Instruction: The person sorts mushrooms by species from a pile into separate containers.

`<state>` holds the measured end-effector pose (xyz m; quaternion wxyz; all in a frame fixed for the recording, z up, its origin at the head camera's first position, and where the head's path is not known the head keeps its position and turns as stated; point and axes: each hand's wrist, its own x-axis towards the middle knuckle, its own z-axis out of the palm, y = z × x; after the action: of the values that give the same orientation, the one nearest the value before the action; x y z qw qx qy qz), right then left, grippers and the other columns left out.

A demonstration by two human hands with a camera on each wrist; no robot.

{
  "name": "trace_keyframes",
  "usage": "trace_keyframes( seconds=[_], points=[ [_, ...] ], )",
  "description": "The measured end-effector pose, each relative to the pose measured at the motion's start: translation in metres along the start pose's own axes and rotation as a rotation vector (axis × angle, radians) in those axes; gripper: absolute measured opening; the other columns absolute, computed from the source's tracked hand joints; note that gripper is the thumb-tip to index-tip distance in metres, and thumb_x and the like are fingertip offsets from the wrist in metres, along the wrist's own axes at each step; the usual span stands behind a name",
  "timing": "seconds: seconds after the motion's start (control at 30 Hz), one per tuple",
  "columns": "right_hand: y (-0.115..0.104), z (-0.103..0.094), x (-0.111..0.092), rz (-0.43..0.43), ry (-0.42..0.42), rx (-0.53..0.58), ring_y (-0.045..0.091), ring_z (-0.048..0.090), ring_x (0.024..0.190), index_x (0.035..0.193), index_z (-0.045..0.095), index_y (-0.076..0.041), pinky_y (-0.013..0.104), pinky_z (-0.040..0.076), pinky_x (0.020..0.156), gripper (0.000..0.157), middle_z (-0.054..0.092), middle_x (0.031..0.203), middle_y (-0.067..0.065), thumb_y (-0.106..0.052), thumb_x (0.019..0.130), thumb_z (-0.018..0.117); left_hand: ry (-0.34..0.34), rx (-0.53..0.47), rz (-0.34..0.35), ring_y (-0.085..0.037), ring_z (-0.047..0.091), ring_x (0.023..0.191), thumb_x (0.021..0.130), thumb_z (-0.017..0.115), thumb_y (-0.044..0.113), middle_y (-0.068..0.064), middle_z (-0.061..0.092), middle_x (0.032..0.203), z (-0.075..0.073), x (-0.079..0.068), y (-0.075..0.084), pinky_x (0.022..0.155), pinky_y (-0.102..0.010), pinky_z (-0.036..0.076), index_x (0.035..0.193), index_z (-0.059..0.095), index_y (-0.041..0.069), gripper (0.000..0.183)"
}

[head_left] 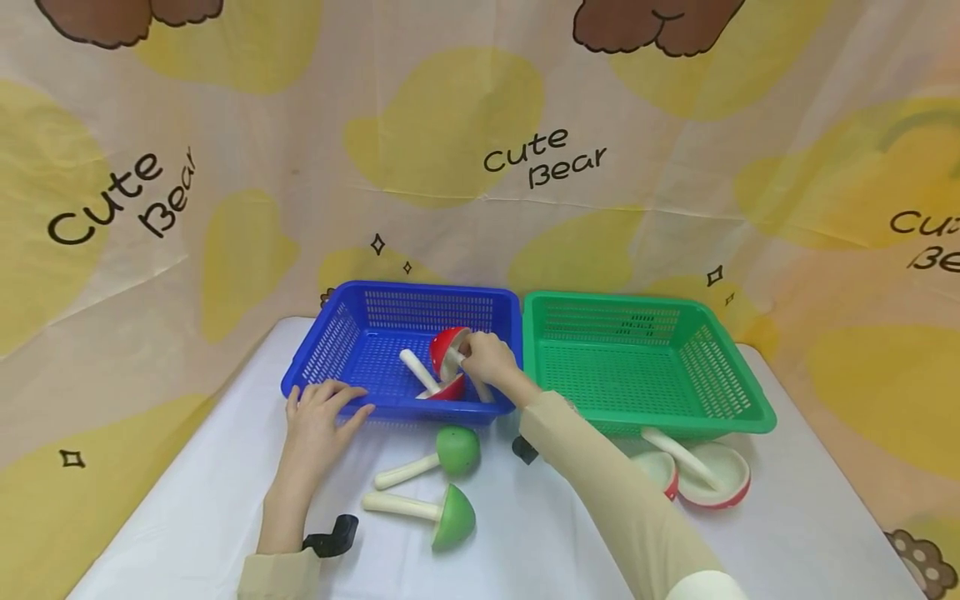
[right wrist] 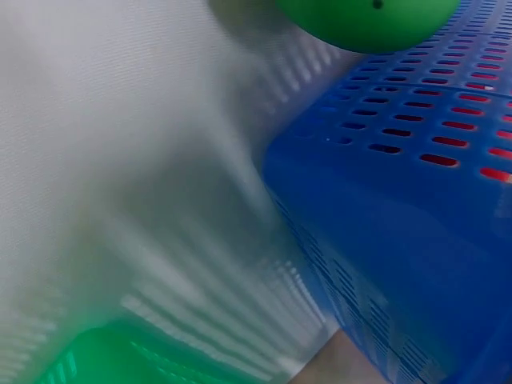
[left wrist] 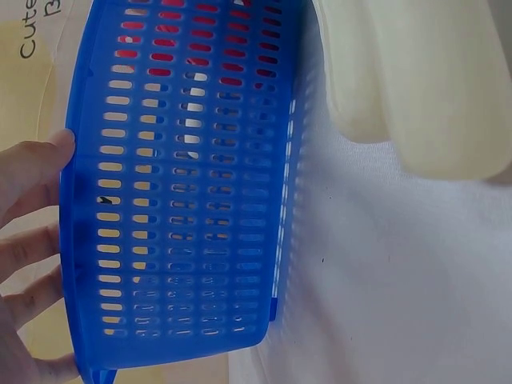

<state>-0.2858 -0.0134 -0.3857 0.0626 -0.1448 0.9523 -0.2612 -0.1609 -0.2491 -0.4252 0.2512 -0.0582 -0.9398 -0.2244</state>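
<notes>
On the nearer stretch of white cloth (head_left: 525,542), two green-capped mushrooms (head_left: 455,521) are lying, stems pointing left. Farther in, the near rim of the blue basket (head_left: 405,410) is being touched by the left hand (head_left: 315,425), its fingers spread; the basket is apparently being steadied. Just inside that rim, a loose red-capped mushroom (head_left: 450,390) is lying, its stem pointing away and left. Slightly beyond, in the same basket, the held red-capped mushroom (head_left: 446,343) is being pinched close under its cap by the right hand (head_left: 491,358); the thumb's exact placing cannot be told. A light pinch is being called for, with the cap guided clear of the loose one. The dome is facing left; the long axis is seemingly running down from cap to stem, toward the near right, partly being covered by fingers.
</notes>
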Motion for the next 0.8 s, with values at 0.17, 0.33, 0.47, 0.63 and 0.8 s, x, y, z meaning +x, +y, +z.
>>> trace_keyframes(
  seconds=[0.17, 0.33, 0.47, 0.63, 0.8],
  points=[
    [0.000, 0.001, -0.001, 0.012, -0.013, -0.029, 0.024, 0.065, 0.091, 0.106, 0.069, -0.007, 0.038, 0.056, 0.080, 0.020, 0.071, 0.104, 0.008, -0.010, 0.089, 0.061, -0.004, 0.000, -0.004, -0.038, 0.053, 0.106, 0.083, 0.075, 0.025, -0.012, 0.066, 0.101, -0.001, 0.000, 0.001, 0.108, -0.072, 0.016, 0.102, 0.072, 0.009, 0.025],
    [0.000, 0.002, -0.002, -0.011, -0.021, -0.078, 0.025, 0.066, 0.096, 0.110, 0.069, -0.007, 0.039, 0.055, 0.082, 0.022, 0.071, 0.108, 0.008, -0.013, 0.090, 0.060, -0.005, 0.000, -0.006, -0.039, 0.054, 0.106, 0.082, 0.075, 0.023, -0.012, 0.067, 0.101, -0.001, 0.000, 0.002, 0.108, -0.072, 0.016, 0.103, 0.072, 0.009, 0.025],
    [0.001, 0.002, -0.004, -0.046, -0.020, -0.101, 0.022, 0.063, 0.083, 0.101, 0.070, -0.006, 0.035, 0.053, 0.072, 0.018, 0.070, 0.093, 0.007, -0.016, 0.094, 0.057, 0.000, -0.004, -0.004, -0.039, 0.053, 0.107, 0.082, 0.075, 0.023, -0.012, 0.067, 0.101, -0.001, 0.000, 0.002, 0.108, -0.073, 0.016, 0.102, 0.072, 0.009, 0.025],
    [0.004, -0.001, -0.008, -0.057, -0.013, -0.083, 0.018, 0.057, 0.068, 0.088, 0.067, -0.004, 0.031, 0.050, 0.063, 0.011, 0.065, 0.078, 0.005, -0.004, 0.089, 0.056, 0.014, -0.007, 0.008, -0.038, 0.053, 0.106, 0.082, 0.075, 0.024, -0.012, 0.066, 0.100, 0.000, 0.000, 0.001, 0.107, -0.073, 0.017, 0.101, 0.072, 0.009, 0.024],
    [0.007, -0.006, -0.012, -0.091, 0.017, -0.082, 0.030, 0.068, 0.102, 0.112, 0.069, -0.002, 0.044, 0.055, 0.090, 0.032, 0.071, 0.113, 0.012, 0.002, 0.083, 0.055, 0.017, -0.006, 0.011, -0.038, 0.053, 0.106, 0.082, 0.075, 0.024, -0.012, 0.066, 0.100, 0.000, 0.000, 0.000, 0.107, -0.073, 0.017, 0.101, 0.072, 0.009, 0.025]
  ],
)
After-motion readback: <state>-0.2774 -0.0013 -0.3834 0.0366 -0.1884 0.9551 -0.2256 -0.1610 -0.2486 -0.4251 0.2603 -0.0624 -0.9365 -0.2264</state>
